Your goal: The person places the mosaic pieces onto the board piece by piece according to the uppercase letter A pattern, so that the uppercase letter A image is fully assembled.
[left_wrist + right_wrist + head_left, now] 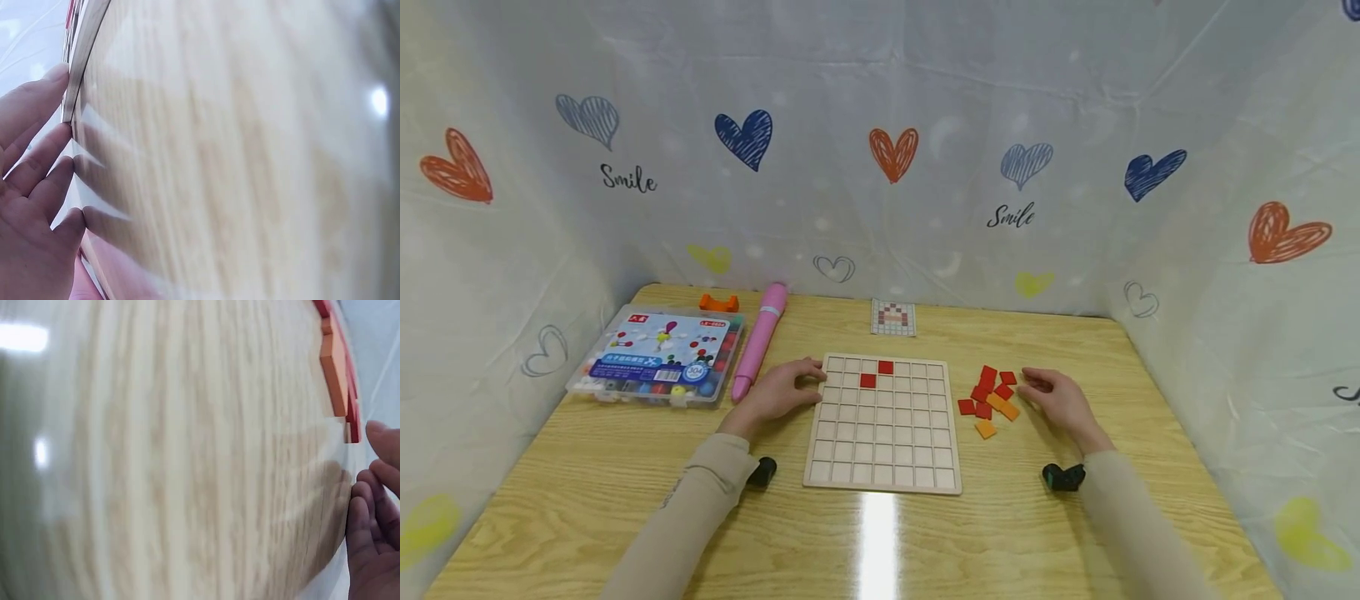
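A square wooden grid board point(883, 433) lies on the table, with two red tiles point(868, 381) set in cells near its far edge. My left hand point(778, 392) rests beside the board's left edge, fingers extended. Its thumb reaches the board's side point(87, 37) in the left wrist view, while the other fingertips rest on the table. To the right of the board is a loose cluster of red tiles point(988, 375) and several orange tiles point(986, 429). Just right of that cluster, my right hand point(1063, 404) has relaxed, slightly bent fingers and no tile visible in them.
A small pattern card point(892, 318) lies behind the board. At the left stand a clear plastic box point(658, 354) of coloured pieces, a pink stick-shaped object point(762, 342) and an orange bracket-like piece point(719, 303). A printed curtain point(820, 208) encloses the table's back and sides.
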